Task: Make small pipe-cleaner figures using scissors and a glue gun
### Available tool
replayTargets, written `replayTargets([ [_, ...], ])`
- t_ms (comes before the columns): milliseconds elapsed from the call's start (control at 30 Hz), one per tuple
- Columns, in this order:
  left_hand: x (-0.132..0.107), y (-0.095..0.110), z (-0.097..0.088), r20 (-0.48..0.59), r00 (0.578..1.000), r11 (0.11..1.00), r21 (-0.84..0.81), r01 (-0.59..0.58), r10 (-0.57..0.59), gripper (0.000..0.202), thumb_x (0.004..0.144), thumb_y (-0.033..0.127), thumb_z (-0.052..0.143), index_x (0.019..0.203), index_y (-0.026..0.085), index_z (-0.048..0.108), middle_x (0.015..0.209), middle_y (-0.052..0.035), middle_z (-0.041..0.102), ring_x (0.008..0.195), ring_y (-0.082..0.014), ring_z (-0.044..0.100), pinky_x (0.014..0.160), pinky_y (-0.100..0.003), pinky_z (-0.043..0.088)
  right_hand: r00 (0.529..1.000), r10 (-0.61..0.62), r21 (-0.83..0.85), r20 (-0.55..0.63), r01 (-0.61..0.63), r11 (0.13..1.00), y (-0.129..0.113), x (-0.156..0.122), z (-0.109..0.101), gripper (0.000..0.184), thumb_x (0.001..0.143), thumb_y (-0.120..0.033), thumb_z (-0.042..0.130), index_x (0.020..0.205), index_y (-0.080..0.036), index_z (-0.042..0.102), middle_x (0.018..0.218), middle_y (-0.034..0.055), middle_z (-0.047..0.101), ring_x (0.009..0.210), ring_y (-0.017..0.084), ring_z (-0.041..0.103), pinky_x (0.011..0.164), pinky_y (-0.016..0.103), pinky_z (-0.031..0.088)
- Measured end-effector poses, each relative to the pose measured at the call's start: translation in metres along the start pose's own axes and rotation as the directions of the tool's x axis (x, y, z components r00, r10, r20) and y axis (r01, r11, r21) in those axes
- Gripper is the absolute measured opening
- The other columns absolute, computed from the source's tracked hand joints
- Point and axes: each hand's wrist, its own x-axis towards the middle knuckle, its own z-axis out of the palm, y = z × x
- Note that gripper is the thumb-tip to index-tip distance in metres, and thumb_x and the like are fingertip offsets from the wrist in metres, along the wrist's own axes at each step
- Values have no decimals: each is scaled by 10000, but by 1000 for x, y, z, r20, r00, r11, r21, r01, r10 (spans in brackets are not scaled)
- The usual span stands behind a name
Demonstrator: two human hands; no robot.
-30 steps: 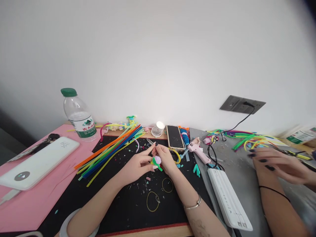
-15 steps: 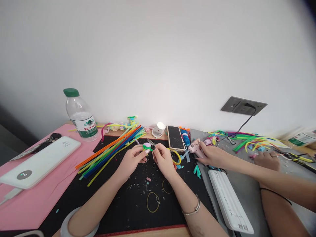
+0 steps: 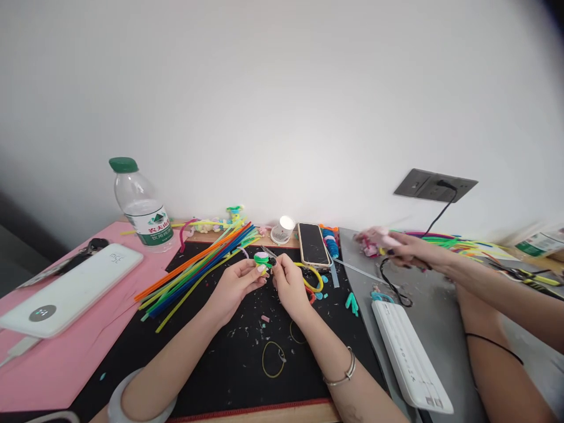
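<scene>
My left hand [image 3: 235, 286] and my right hand [image 3: 288, 283] meet over the black mat [image 3: 229, 364], fingers pinched. Between them they hold a small green, pink and yellow pipe-cleaner piece [image 3: 263, 260]. A fan of coloured pipe cleaners [image 3: 198, 267] lies just left of my hands. A yellow pipe-cleaner loop [image 3: 314, 276] lies right of my right hand, and two thin yellow rings [image 3: 273, 359] rest on the mat nearer to me.
Another person's hand [image 3: 408, 251] at the right lifts a pink glue gun [image 3: 378, 237] with its black cord. Also here: a water bottle [image 3: 140, 205], a white power bank [image 3: 66, 291], a phone [image 3: 312, 244], a lit tea light [image 3: 282, 229], a white keyboard [image 3: 409, 355], more pipe cleaners [image 3: 445, 244].
My hands moved away from me, up the mat, with the small piece and now hold it still. The other person's hand reached the glue gun, took it and lifted it rightward.
</scene>
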Motion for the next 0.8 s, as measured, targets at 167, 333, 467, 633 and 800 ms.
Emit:
replayTargets([
  [167, 0, 1, -1, -35, 999, 1000, -15, 7, -8, 251, 676, 342, 784, 800, 153, 675, 767, -18, 647, 702, -108, 590, 805, -287, 492, 997, 8, 78, 71, -14, 997, -2, 1, -2, 223, 926, -370, 405, 756, -226, 398, 519, -80, 379, 447, 95, 351, 470, 219, 275],
  [333, 1, 1, -5, -15, 1000, 1000, -14, 5, -5, 272, 693, 375, 768, 819, 151, 680, 759, -30, 649, 692, -115, 586, 768, -278, 494, 994, 36, 150, 107, -52, 987, -5, 2, -2, 198, 916, -378, 423, 790, -226, 402, 508, -94, 374, 422, 82, 327, 448, 206, 263],
  [467, 1, 0, -6, 46, 999, 997, -77, 32, -29, 246, 724, 347, 751, 844, 143, 684, 751, -25, 633, 703, -106, 577, 720, -241, 486, 993, 53, 232, 106, -77, 970, -4, 2, -1, 220, 903, -397, 445, 776, -224, 395, 497, -101, 368, 408, 72, 307, 424, 199, 232],
  [633, 0, 2, -3, 100, 992, 975, -202, 91, -72, 147, 752, 269, 734, 806, 146, 674, 723, 1, 600, 653, -79, 545, 678, -215, 475, 986, 69, 340, 151, -118, 933, -4, 4, -1, 258, 871, -421, 501, 756, -217, 393, 478, -112, 357, 379, 55, 275, 396, 192, 193],
  [800, -2, 6, -3, 179, 981, 957, -264, 124, -78, 134, 761, 247, 724, 795, 140, 652, 682, 6, 571, 580, -63, 509, 633, -209, 476, 986, 62, 462, 157, -128, 877, -4, 5, -2, 312, 815, -445, 612, 763, -213, 411, 521, -110, 353, 389, 44, 296, 371, 173, 193],
])
